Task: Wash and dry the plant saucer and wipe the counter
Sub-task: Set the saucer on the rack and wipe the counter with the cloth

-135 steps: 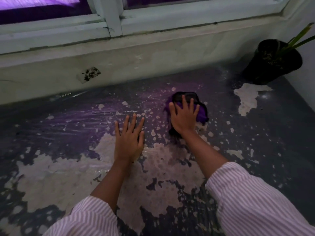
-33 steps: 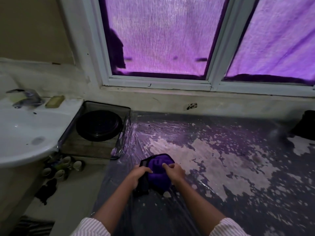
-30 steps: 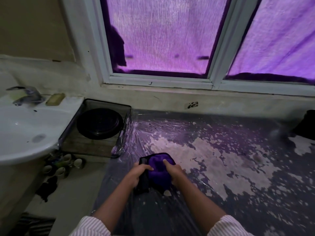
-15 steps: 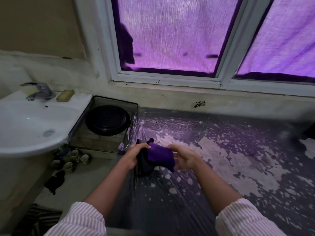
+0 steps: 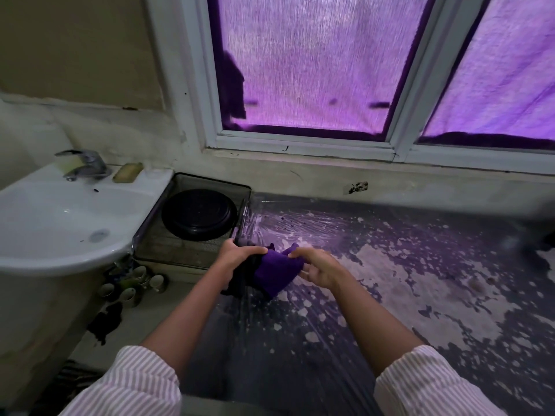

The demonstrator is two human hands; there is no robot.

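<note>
Cloth point(image 5: 274, 273), purple with a dark part, is hanging between both hands just above the tabletop's point(image 5: 390, 295) left edge: the left hand point(image 5: 237, 259) is gripping the dark end with curled fingers, while the right hand point(image 5: 318, 268) is pinching a purple corner. Folding seems to be going on, so bringing a fresh face outward and flattening it before wiping is looking wise. Black plant saucer point(image 5: 199, 214) is lying in the mesh tray point(image 5: 177, 253) between tabletop and sink point(image 5: 45, 211), just beyond the left hand. Clear film is covering the flaking tabletop and may be snagging under pressure; small cups point(image 5: 132, 292) are sitting on the floor below the edge, risking drips.
</note>
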